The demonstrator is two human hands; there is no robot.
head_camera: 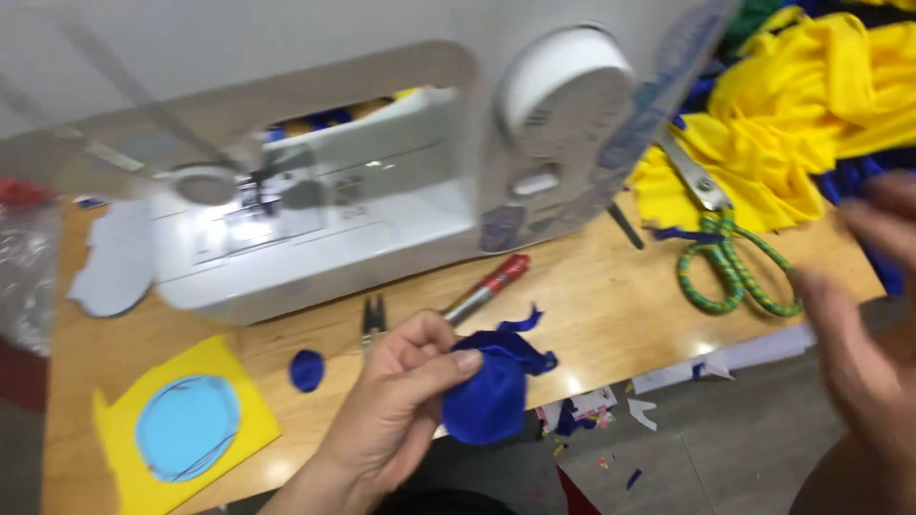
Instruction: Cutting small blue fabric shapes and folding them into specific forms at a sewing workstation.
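At the far left of the bench (611,315) I see a crinkled clear plastic bag (24,272), and beside it a pale grey cut-out shape (110,262) lying flat. Near the front edge sits a yellow sheet (124,448) with a light blue oval (186,426) on top of it. Just to its right is a small round blue scrap (306,370), apart from everything else. Behind these stands the white sewing machine (382,191), blurred, filling most of the upper middle. In front of its base lie small black thread snips (373,318) and a silver-and-red pen-like tool (489,286), angled up to the right.

My left hand (396,410) is low in the middle, its fingers (448,364) closed around a bunched blue fabric ball (491,391), thumb pressed on top; the ball hangs just past the front edge of the bench, with loose ends sticking up.

Further right, scissors (730,253) with green braided handles lie on the bench, blades pointing up-left toward a heap of yellow fabric (792,114) mixed with dark blue cloth. My right hand (859,334) is at the far right, heavily blurred, holding nothing that I can see; I cannot tell how its fingers are set. Paper and cloth scraps (592,410) litter the floor below.
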